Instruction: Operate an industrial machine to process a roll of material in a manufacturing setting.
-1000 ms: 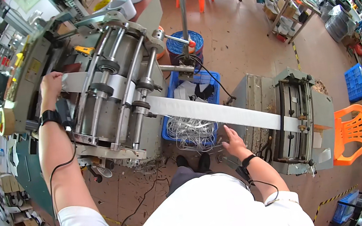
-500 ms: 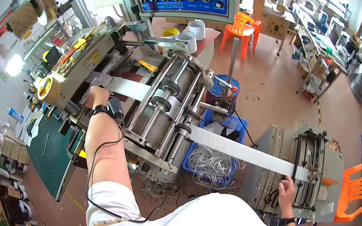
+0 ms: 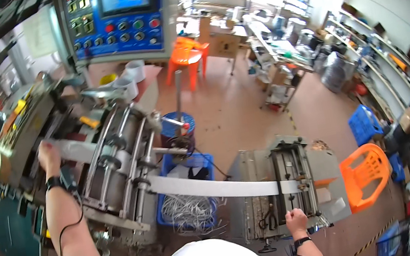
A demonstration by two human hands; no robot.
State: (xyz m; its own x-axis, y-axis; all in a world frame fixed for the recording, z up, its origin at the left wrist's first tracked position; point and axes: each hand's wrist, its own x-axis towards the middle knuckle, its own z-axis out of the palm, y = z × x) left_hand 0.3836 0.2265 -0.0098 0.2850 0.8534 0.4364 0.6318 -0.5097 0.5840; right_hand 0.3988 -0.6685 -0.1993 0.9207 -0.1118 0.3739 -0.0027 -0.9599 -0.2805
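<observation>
White is the long strip (image 3: 217, 186), which runs from 9 o'clock, through the roller machine (image 3: 109, 190), and then across to the grey machine (image 3: 247, 167) between 4 and 5 o'clock. The left hand (image 3: 48, 157), at 9 o'clock, is at the strip's far-left part; its grip is blurred, so I cannot tell if the fingers are clamped on it. The right hand (image 3: 296, 220), at 5 o'clock, has its fingers curled together just beside the front of the grey machine (whether something is between them, I cannot tell). Below the strip, between 6 and 7 o'clock, the blue crate (image 3: 206, 159) contains tangled pale strands (image 3: 187, 210). An orange chair (image 3: 367, 174) stands at 4 o'clock, and a blue control panel (image 3: 119, 36) at 11 o'clock.
</observation>
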